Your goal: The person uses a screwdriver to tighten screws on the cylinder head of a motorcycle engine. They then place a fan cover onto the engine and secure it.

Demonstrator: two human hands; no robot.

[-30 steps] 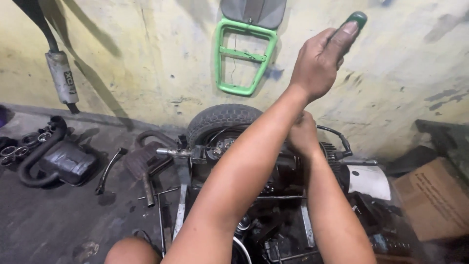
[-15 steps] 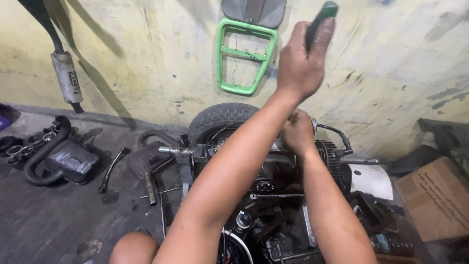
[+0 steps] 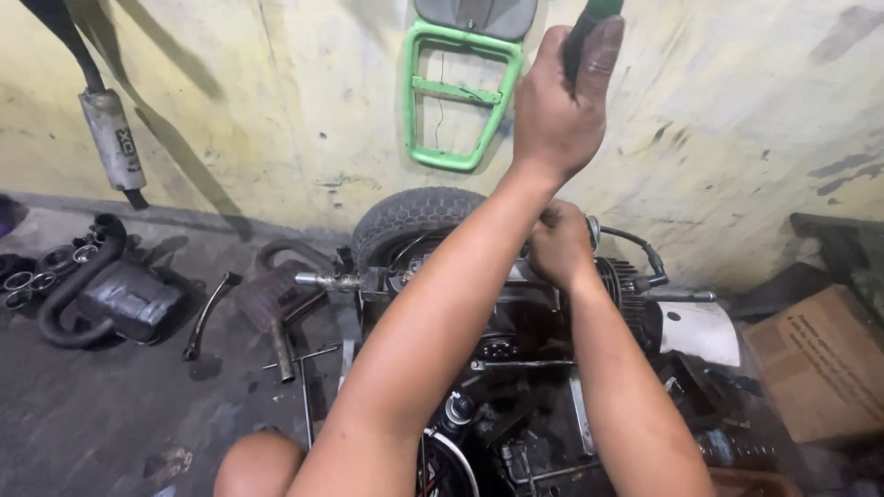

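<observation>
Two hands work on a stripped motorbike engine [image 3: 516,340]. Left hand [image 3: 557,110] grips a green-handled tool [image 3: 589,28] high up; right hand [image 3: 557,244] pinches something on the engine. Many parts [image 3: 267,304] lie loose.

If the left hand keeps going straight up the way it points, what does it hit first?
Likely nothing: the left hand, gripping a green-handled tool, points beyond the frame's top edge; depth to the wall is unclear.
</observation>
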